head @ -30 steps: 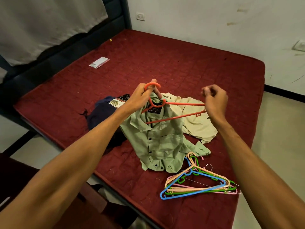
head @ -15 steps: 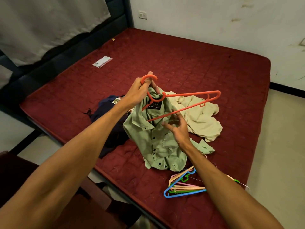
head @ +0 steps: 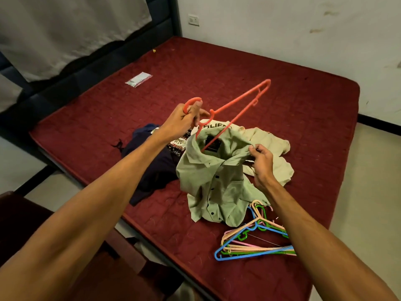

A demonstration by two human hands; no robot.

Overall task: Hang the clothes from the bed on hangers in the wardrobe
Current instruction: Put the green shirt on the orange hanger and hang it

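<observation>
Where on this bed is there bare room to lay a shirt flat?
Mostly bare: the far mattress from the clothes heap to the wall, bar a small packet; also right of the cream garment. Crowded: the near edge, where spare hangers touch the green shirt.

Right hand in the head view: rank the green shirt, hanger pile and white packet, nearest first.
1. green shirt, pinched in the right hand.
2. hanger pile, below it, nearer the person.
3. white packet, far across, left.
</observation>
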